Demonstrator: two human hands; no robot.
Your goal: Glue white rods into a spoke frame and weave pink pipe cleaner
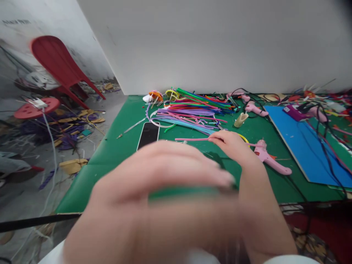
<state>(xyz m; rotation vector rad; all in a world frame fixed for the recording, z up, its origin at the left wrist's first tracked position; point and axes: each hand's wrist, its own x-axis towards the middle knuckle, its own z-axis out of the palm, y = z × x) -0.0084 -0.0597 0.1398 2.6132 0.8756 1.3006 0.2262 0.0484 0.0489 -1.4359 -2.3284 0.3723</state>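
My right hand (pixel 233 146) reaches out over the green table (pixel 115 154), its fingertips closed on a long pink pipe cleaner (pixel 192 139) that lies flat and runs left from the fingers. My left hand (pixel 154 183) is very close to the camera and smeared by motion. Its fingers point right, and a green strip shows under them. Whether it holds anything I cannot make out. A pile of several coloured pipe cleaners (pixel 192 110) lies just beyond the right hand.
A black phone (pixel 148 135) lies left of the pile. A pink glue gun (pixel 271 157) rests right of my right hand, another (pixel 254 108) farther back. A blue board (pixel 305 143) with cables covers the right side. A red chair (pixel 59 66) stands on the littered floor at left.
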